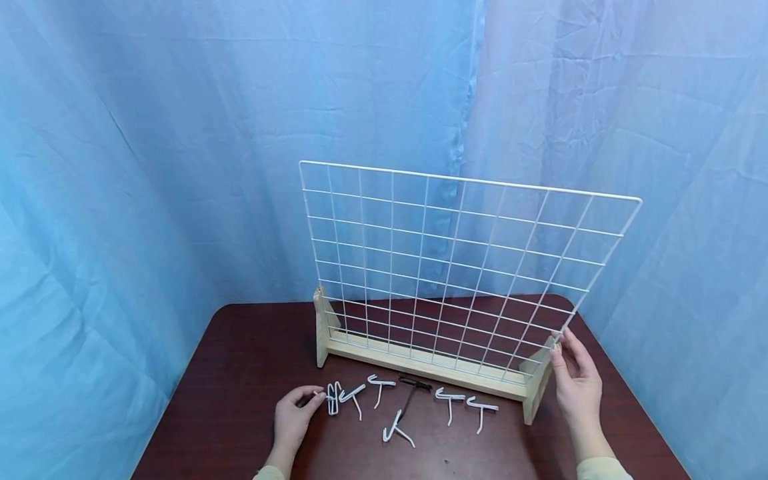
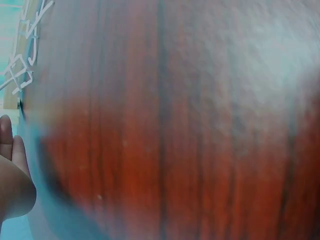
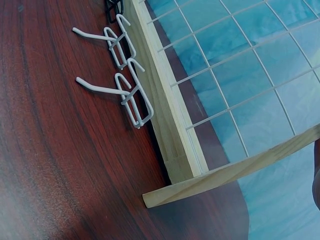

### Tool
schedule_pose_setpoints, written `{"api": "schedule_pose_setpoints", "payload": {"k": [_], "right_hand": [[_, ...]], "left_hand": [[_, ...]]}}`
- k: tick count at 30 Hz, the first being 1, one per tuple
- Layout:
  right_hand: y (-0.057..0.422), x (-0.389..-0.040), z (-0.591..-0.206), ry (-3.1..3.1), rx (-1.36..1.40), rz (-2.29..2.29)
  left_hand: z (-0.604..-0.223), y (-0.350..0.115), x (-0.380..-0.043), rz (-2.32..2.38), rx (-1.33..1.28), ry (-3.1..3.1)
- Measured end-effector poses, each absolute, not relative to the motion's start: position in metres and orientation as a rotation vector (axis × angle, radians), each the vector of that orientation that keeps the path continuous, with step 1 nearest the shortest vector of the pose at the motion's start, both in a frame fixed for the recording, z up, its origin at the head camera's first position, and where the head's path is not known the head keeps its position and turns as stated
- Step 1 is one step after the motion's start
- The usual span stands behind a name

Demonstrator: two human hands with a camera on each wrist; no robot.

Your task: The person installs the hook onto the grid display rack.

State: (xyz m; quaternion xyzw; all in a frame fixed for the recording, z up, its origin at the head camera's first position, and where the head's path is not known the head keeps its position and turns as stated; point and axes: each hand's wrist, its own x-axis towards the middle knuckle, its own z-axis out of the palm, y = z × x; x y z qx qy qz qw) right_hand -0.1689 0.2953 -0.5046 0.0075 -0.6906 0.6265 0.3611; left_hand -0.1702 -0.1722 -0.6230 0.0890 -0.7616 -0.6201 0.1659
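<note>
"What could fail?"
"The wire grid (image 1: 423, 235) might tip if the wooden stand (image 1: 372, 356) shifts; the right hand (image 1: 579, 380) pinches its right post."
"And the left hand (image 1: 292, 417)?"
"It pinches a white hook (image 1: 333, 399) before the stand's left end; a slack hold could drop it."
"Obstacles?"
"Loose white hooks (image 1: 450, 397) and a black hook (image 1: 414, 382) lie between the hands, along the stand's front."

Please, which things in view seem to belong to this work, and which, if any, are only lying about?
Seem to belong:
Wire grid
Wooden stand, gripped by the right hand
White hooks, one pinched by the left hand
Black hook

Only surroundings:
Table
Blue curtain
</note>
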Motion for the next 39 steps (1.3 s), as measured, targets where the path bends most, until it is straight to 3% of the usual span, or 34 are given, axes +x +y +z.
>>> {"api": "schedule_pose_setpoints", "payload": {"k": [32,39], "right_hand": [[0.293,-0.169,-0.506,-1.791,-0.007,1.59],[0.303,-0.179,-0.524,-1.769,0.005,1.596]], "left_hand": [[-0.576,-0.15,-0.19,-1.756,0.147,-1.95],[-0.537,-0.136,-0.187,-1.706,0.142,-1.982]]}}
